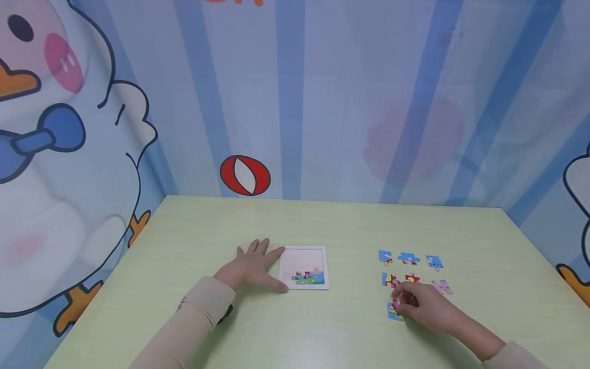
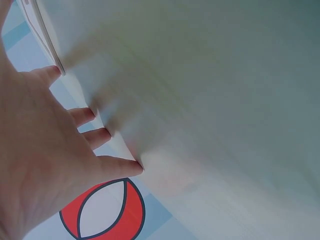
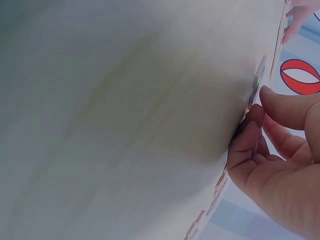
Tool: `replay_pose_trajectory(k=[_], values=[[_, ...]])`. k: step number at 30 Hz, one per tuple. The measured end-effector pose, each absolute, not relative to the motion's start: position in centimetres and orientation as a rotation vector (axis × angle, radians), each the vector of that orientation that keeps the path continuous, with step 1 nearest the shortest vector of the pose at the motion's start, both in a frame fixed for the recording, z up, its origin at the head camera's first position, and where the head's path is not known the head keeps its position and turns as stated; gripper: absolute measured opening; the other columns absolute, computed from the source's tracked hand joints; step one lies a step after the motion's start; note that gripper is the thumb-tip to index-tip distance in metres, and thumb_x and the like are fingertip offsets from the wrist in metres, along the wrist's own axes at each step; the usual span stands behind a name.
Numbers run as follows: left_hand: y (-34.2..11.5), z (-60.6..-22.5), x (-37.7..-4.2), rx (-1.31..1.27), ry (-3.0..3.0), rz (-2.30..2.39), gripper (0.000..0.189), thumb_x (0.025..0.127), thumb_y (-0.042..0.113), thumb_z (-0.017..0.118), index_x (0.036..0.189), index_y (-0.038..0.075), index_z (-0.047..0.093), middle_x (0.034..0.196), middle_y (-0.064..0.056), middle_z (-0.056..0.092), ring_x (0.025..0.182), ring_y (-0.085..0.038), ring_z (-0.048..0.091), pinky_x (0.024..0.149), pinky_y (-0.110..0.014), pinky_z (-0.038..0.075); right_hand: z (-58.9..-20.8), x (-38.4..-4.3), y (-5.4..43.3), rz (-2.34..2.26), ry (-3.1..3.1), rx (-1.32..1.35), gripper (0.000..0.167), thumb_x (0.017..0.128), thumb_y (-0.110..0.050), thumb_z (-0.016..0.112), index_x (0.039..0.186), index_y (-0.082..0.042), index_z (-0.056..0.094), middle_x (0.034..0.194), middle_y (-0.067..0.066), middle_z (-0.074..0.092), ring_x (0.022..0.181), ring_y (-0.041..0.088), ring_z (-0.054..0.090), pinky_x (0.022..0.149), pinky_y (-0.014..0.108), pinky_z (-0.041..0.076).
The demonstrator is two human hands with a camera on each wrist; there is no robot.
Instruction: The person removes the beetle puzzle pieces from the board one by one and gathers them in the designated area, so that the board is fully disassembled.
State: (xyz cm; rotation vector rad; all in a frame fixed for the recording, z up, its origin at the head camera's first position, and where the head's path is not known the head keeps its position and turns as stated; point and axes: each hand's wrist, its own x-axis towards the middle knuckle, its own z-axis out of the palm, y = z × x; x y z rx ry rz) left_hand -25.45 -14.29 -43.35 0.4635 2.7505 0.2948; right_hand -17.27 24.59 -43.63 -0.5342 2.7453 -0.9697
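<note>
A square puzzle tray (image 1: 304,256) with a white rim lies on the table, some joined pieces (image 1: 310,278) along its lower right inside. My left hand (image 1: 251,269) spreads its fingers at the tray's left side; thumb and index finger touch its rim. In the left wrist view the left hand (image 2: 50,130) shows straight fingers. To the right, my right hand (image 1: 426,306) pinches a blue, green and red puzzle piece (image 1: 394,311) at its right edge. The right wrist view shows this piece (image 3: 258,77) slightly tilted at the thumb of the right hand (image 3: 280,150).
Loose puzzle pieces lie in rows above the right hand: blue ones (image 1: 408,258) at the back, a red and blue one (image 1: 390,280) and a pink one (image 1: 442,286) nearer. Behind the pale table (image 1: 350,220) hangs a striped blue cloth (image 1: 332,102) with printed cartoon figures.
</note>
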Motion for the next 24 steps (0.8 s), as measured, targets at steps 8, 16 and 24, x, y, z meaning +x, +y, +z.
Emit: replay_pose_trajectory(k=[8,16,24], values=[[-14.2,-43.4,-25.5,0.454,2.75,0.292,0.1,0.071,0.069,0.068,0.153,0.027,0.029,0.16,-0.017,0.015,0.146,-0.042,0.009,0.108,-0.072,0.009,-42.8,-17.8,24.5,-0.985,2.724,-0.536,0.016,0.089,-0.007,0.066,0.104,-0.003,0.064,0.081,-0.001,0.056,0.066,0.005,0.048,0.058,0.022,0.043],[-14.3,-43.3,-25.4,0.462,2.748,0.296,0.1,0.071,0.069,0.067,0.153,0.027,0.029,0.16,-0.017,0.015,0.146,-0.042,0.008,0.108,-0.072,0.009,-40.7,-19.0,22.9,-1.068,2.707,-0.661,0.02,0.092,-0.009,0.063,0.109,0.001,0.062,0.083,0.0,0.056,0.062,0.004,0.047,0.055,0.023,0.043],[-14.4,-43.5,-25.6,0.469,2.75,0.292,0.1,0.071,0.07,0.067,0.153,0.027,0.028,0.16,-0.016,0.014,0.146,-0.042,0.007,0.108,-0.072,0.008,-39.1,-20.1,19.8,-1.141,2.679,-0.718,0.024,0.093,-0.014,0.064,0.113,0.0,0.061,0.087,0.001,0.059,0.065,0.007,0.05,0.058,0.024,0.045]])
